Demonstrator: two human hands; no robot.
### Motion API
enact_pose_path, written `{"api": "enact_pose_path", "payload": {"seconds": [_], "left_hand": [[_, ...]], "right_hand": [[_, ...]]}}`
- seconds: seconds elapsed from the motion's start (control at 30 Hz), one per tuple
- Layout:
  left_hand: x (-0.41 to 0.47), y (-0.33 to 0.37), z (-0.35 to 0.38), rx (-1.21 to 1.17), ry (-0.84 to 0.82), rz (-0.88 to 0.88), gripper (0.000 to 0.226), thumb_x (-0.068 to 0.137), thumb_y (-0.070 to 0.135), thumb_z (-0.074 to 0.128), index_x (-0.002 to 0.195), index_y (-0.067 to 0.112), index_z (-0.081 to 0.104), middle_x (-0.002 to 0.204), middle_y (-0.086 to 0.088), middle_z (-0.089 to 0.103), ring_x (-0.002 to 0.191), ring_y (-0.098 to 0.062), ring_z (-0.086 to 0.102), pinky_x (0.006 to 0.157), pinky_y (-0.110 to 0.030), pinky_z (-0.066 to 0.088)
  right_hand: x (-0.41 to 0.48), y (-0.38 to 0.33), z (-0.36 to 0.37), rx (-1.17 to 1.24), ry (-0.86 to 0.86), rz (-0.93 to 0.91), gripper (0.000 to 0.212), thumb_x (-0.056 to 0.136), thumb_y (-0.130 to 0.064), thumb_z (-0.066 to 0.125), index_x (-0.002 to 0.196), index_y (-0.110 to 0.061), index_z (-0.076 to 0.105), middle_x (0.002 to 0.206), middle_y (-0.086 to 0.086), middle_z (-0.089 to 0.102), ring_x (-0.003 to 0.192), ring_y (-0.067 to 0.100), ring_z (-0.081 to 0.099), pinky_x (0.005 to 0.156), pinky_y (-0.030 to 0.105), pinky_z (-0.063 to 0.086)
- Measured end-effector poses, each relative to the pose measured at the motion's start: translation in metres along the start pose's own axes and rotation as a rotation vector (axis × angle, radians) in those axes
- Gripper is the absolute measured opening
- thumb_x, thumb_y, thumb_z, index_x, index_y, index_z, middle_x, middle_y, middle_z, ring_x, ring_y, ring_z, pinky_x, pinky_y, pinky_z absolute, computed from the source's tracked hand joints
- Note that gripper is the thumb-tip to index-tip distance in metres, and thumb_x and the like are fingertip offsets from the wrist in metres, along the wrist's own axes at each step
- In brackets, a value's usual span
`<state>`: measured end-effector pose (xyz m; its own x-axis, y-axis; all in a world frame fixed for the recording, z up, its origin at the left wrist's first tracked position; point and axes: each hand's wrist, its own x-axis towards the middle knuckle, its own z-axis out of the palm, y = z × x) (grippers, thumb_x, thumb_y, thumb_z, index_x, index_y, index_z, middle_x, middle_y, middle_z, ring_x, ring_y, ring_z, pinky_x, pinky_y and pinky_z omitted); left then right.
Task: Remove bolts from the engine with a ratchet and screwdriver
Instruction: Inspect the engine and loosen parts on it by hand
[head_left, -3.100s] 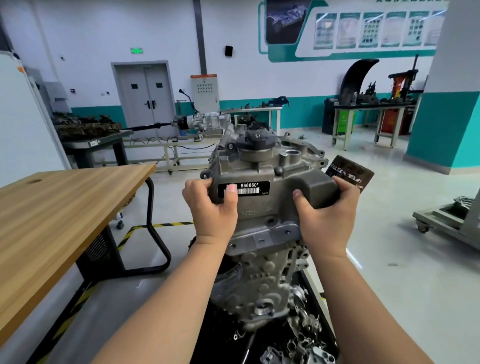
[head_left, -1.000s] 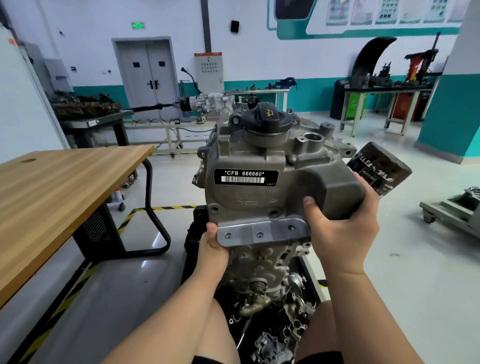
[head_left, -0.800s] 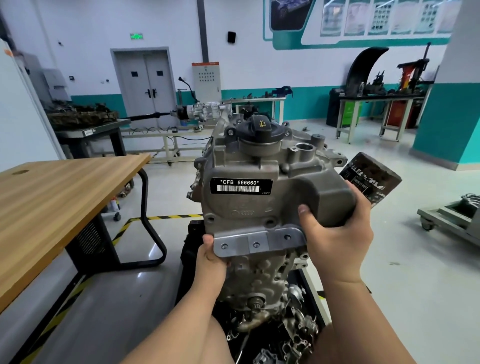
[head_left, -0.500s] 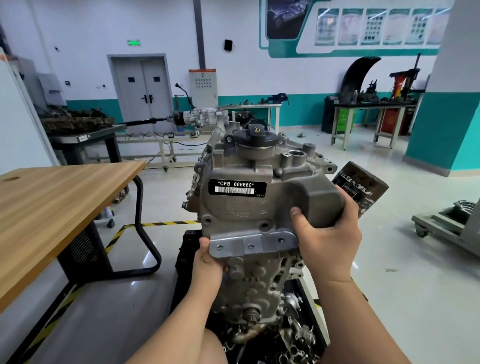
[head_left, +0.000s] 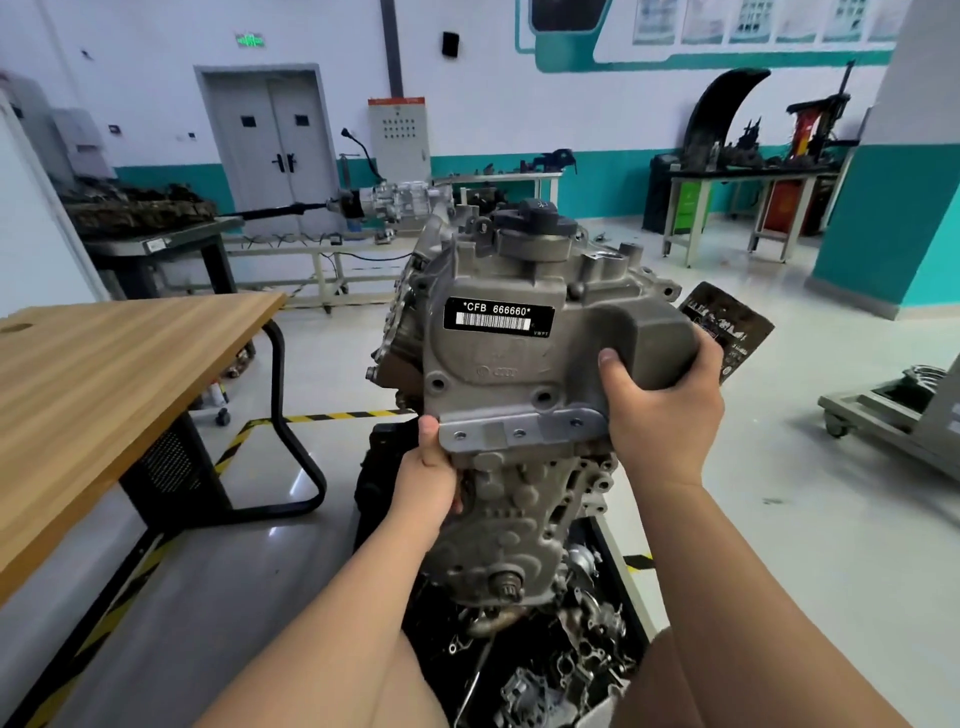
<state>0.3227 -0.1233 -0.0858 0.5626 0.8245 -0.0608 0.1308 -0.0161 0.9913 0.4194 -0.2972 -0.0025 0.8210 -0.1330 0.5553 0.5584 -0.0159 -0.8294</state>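
Engine (head_left: 519, 525): stands upright straight ahead of the person, long axis vertical.
Cover (head_left: 498, 364): grey casting with a barcode label, at the engine's top front.
Left hand (head_left: 423, 480): grips the cover's lower left corner, thumb up its edge.
Right hand (head_left: 662, 410): fingers (head_left: 613, 364) wrapped round the bulge on the cover's right.
Bolts (head_left: 518, 433): small heads in the plate along the cover's lower edge, between both hands.
Tools: no ratchet or screwdriver in sight.
Worktop (head_left: 119, 374): off to the left, nearer the left hand.
Likely next: one hand must let go before it can take up a tool.
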Motion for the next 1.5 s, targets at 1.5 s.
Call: {"api": "enact_pose_path", "payload": {"seconds": [1.5], "left_hand": [[-0.031,-0.145,0.063,-0.347,0.051,-0.768,0.100,0.064,0.091,0.010,0.079,0.002,0.055,0.034,-0.001,0.036,0.033,-0.014,0.024,0.047,-0.025,0.027]], "right_hand": [[-0.004,-0.004,-0.020,0.040,-0.062,-0.077,0.065,0.068,-0.033,0.079,0.125,-0.035,0.048,0.112,-0.022,0.056,0.101,-0.013,0.053,0.079,0.002,0.041]]}}
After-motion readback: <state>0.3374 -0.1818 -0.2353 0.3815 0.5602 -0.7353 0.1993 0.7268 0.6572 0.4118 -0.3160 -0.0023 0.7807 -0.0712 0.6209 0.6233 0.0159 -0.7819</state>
